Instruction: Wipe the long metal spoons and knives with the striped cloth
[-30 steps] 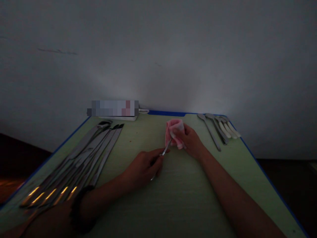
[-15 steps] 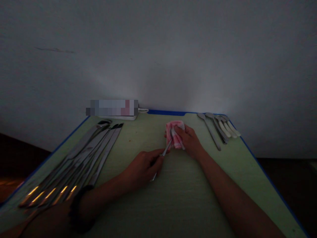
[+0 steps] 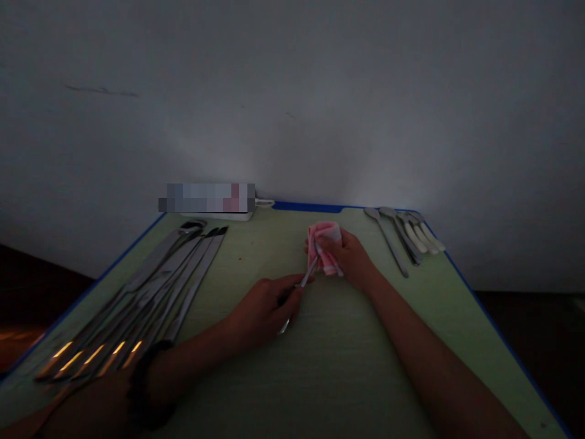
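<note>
My left hand (image 3: 276, 305) is closed around the metal handle of a spoon (image 3: 309, 273), whose lower end sticks out beneath my fingers. The spoon slants up and to the right, over the middle of the table. Its bowl end lies within a folded pink and white cloth (image 3: 325, 235) and is mostly covered. My right hand (image 3: 350, 253) grips the cloth, thumb on top, pressing it against the bowl end. Fingertips of that hand show at the cloth's left edge.
Several long metal utensils (image 3: 159, 286) lie fanned out on the left of the green table (image 3: 320, 378). Several spoons (image 3: 388, 235), some white-handled, lie at the back right. A white box-like object (image 3: 217, 216), partly blurred out, stands at the back left. A wall (image 3: 301, 91) rises behind.
My right thumb and the cloth have shifted slightly over the spoon's bowl, which shows less than before. My left hand keeps its hold on the handle, nearly still.
</note>
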A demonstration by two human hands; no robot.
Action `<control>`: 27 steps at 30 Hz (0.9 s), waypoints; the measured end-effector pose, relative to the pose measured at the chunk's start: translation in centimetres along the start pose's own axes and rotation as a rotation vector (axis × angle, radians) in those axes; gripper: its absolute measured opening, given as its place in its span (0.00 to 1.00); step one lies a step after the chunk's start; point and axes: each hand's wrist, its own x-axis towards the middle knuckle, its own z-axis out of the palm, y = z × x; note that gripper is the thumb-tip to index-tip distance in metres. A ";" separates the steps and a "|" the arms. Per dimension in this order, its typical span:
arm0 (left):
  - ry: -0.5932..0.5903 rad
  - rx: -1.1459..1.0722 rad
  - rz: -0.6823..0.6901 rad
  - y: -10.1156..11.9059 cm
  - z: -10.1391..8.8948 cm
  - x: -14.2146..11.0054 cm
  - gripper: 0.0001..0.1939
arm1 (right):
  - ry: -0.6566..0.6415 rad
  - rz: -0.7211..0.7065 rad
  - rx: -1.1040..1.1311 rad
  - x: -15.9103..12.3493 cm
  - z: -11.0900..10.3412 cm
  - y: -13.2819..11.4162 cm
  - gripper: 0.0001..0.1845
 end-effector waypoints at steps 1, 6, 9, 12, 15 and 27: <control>0.001 0.001 0.001 0.0 0.0 0.0 0.17 | -0.021 0.010 0.021 0.0 -0.1 0.0 0.15; -0.004 0.013 0.002 -0.1 0.1 0.1 0.17 | -0.088 0.048 0.125 0.1 0.0 0.0 0.15; 0.011 0.010 0.013 -0.2 0.2 0.1 0.18 | -0.069 0.033 0.155 0.1 0.3 -0.1 0.15; 0.031 -0.010 0.007 -0.2 0.3 0.1 0.18 | -0.051 0.028 0.192 0.0 0.7 -0.2 0.16; 0.051 -0.057 -0.001 -0.2 0.3 0.1 0.17 | -0.033 0.041 0.261 0.0 0.9 -0.3 0.19; 0.109 -0.119 -0.013 -0.1 0.2 0.0 0.14 | -0.152 0.072 0.102 -0.4 0.2 -0.6 0.18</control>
